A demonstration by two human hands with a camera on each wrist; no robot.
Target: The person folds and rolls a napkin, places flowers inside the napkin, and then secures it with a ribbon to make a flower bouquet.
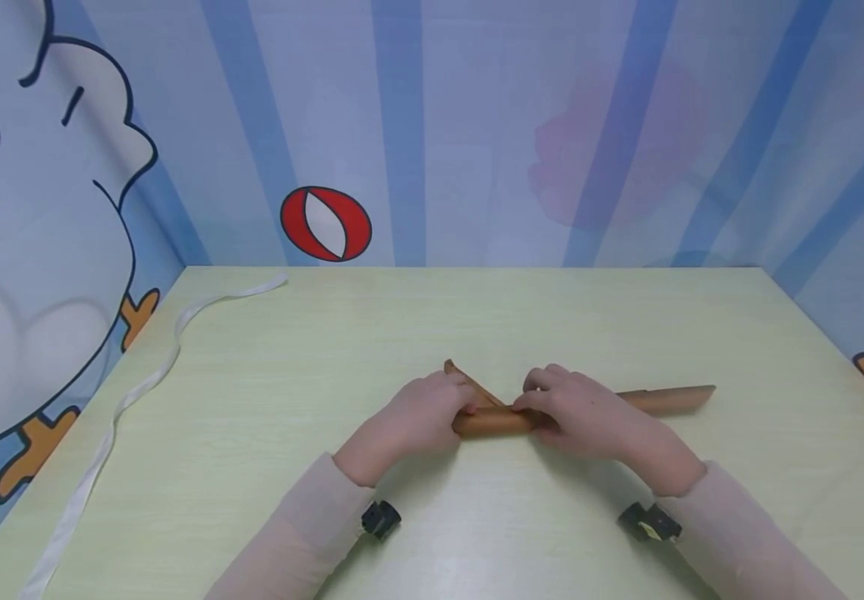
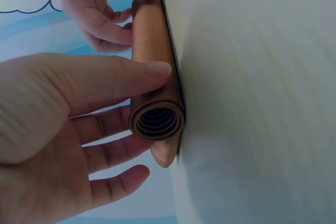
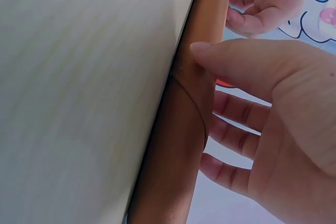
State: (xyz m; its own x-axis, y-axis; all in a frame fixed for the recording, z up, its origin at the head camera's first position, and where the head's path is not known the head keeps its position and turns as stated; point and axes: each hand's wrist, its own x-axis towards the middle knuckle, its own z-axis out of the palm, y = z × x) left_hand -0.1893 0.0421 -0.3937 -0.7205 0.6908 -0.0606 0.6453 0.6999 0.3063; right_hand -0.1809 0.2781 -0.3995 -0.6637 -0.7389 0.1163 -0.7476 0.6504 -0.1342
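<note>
A brown leather-like sheet (image 1: pixel 495 422) lies on the table, rolled into a narrow tube. My left hand (image 1: pixel 420 415) grips its left end, thumb over the top and fingers along the far side. In the left wrist view, the roll's open end (image 2: pixel 137 129) shows a dark ridged inside, with a pointed tip sticking out below it. Farther right along the tube, my right hand (image 1: pixel 589 417) holds it the same way. A curved seam edge (image 3: pixel 195 100) crosses the roll beside that thumb. Past the right hand, a flatter strip of the brown sheet stretches out; another corner rises behind the left fingers.
A long white ribbon (image 1: pixel 118 408) winds along the left side of the pale table (image 1: pixel 327 350). Blue-striped cloth walls (image 1: pixel 461 125) with cartoon figures stand at the back and both sides. Small black devices (image 1: pixel 381 520) sit at both wrists.
</note>
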